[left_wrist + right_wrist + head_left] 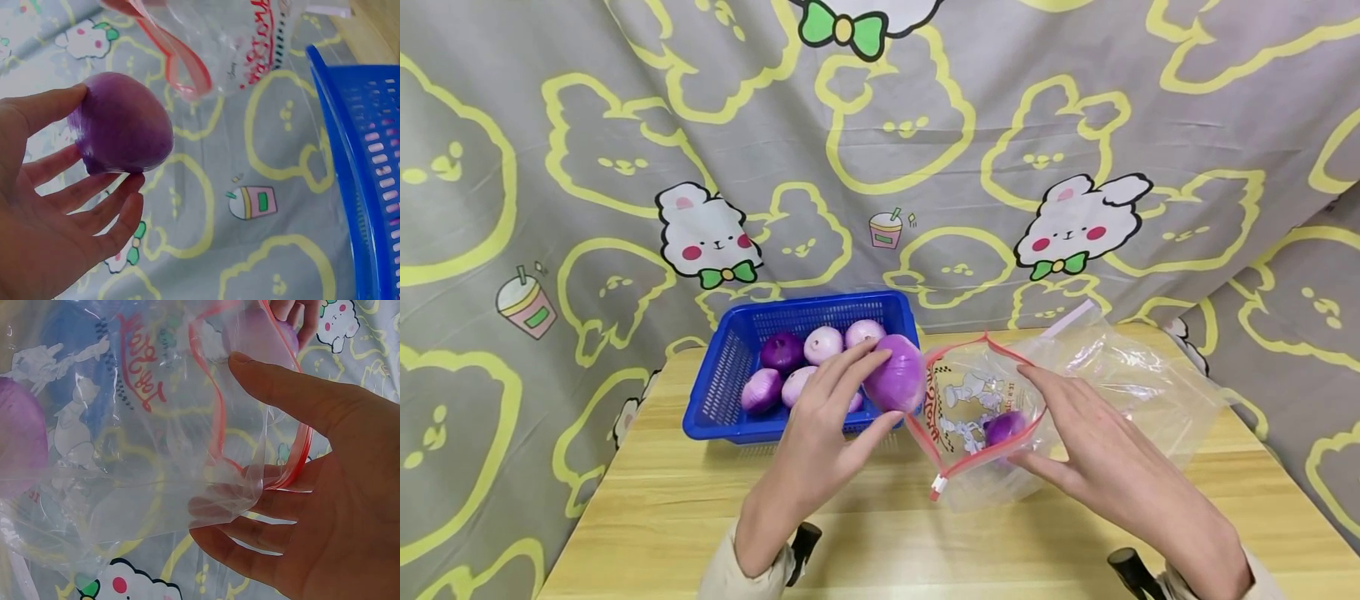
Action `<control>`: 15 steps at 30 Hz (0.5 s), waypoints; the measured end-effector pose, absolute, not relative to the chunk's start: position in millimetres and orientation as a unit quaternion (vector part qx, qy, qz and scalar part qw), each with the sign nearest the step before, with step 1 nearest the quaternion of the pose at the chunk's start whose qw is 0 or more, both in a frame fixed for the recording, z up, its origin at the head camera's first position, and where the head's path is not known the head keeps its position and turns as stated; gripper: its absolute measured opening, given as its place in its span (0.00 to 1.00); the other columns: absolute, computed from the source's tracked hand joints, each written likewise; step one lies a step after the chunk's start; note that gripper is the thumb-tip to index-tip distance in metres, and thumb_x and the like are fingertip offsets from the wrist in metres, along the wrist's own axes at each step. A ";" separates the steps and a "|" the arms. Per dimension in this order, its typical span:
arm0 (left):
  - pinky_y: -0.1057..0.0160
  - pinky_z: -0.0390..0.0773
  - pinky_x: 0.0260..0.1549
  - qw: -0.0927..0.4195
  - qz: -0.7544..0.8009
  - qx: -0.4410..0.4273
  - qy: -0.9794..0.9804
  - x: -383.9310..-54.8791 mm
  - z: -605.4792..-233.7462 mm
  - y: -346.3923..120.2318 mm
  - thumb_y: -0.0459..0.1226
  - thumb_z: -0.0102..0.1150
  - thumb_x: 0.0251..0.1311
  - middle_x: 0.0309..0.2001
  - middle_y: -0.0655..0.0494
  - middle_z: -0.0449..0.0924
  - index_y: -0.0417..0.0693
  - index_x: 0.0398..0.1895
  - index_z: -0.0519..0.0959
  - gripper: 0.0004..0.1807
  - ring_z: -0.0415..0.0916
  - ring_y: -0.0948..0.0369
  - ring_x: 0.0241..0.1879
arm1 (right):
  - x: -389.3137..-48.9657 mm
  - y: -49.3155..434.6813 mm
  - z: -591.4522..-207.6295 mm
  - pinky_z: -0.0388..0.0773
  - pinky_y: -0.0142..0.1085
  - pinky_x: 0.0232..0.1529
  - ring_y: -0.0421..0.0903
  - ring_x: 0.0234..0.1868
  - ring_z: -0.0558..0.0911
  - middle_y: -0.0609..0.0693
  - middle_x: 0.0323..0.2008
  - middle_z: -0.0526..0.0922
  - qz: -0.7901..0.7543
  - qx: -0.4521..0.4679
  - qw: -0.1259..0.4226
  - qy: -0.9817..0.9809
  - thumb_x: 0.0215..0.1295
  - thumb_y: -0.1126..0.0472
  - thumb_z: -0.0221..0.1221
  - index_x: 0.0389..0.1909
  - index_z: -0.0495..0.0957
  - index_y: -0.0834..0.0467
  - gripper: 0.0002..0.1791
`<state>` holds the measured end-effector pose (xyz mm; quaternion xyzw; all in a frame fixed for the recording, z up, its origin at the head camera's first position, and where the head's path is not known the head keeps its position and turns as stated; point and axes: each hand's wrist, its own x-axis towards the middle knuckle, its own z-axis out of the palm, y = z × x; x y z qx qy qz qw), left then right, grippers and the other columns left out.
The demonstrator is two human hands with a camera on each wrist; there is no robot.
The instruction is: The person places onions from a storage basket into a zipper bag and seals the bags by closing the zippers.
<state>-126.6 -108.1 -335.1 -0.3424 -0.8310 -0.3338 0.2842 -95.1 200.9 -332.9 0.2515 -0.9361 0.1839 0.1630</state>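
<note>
Between its thumb and fingers my left hand (826, 429) holds a purple onion (895, 373), just left of a zip bag's mouth. In the left wrist view the onion (125, 125) is plainly gripped. My right hand (1101, 446) holds the right side of the clear zip bag (958, 379), thumb and fingers about its red-edged mouth. Some fingertips show through the film in the right wrist view. The mouth gapes toward the left hand. One purple onion (1004, 428) lies inside the bag. Several more onions sit in a blue basket (700, 408) left of the bag.
Right of the bag, more clear plastic (1150, 375) lies crumpled on the wooden table (670, 517). A white slider (938, 485) hangs at the near corner of the bag's mouth. Behind the table hangs a grey cartoon-print cloth (865, 192).
</note>
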 end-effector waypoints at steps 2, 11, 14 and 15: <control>0.57 0.68 0.65 0.280 -0.332 -0.350 -0.830 -123.6 -333.7 -105.7 0.41 0.72 0.57 0.67 0.49 0.70 0.46 0.67 0.72 0.34 0.67 0.54 0.67 | -94.9 200.7 -333.0 0.74 0.58 0.55 0.56 0.62 0.74 0.56 0.64 0.73 0.183 0.252 0.161 -0.937 0.54 0.49 0.73 0.76 0.55 0.54 0.53; 0.53 0.68 0.66 0.264 -0.312 -0.391 -0.825 -119.8 -338.6 -93.5 0.41 0.71 0.58 0.68 0.48 0.69 0.47 0.68 0.71 0.34 0.66 0.52 0.68 | -92.7 200.6 -332.2 0.75 0.56 0.54 0.53 0.60 0.74 0.55 0.64 0.73 0.183 0.255 0.163 -0.935 0.55 0.49 0.73 0.77 0.54 0.52 0.53; 0.52 0.68 0.65 0.254 -0.300 -0.397 -0.829 -119.7 -342.4 -90.2 0.42 0.70 0.59 0.68 0.48 0.69 0.48 0.68 0.71 0.33 0.66 0.53 0.67 | -92.1 200.5 -332.0 0.75 0.56 0.54 0.53 0.60 0.74 0.54 0.64 0.73 0.186 0.256 0.164 -0.934 0.54 0.49 0.73 0.77 0.54 0.51 0.53; 0.51 0.69 0.64 0.250 -0.295 -0.398 -0.832 -119.7 -343.6 -89.3 0.42 0.70 0.59 0.68 0.48 0.69 0.48 0.68 0.71 0.33 0.67 0.53 0.67 | -92.0 200.4 -331.9 0.75 0.56 0.54 0.53 0.61 0.74 0.54 0.64 0.73 0.186 0.256 0.164 -0.934 0.54 0.49 0.73 0.77 0.54 0.51 0.53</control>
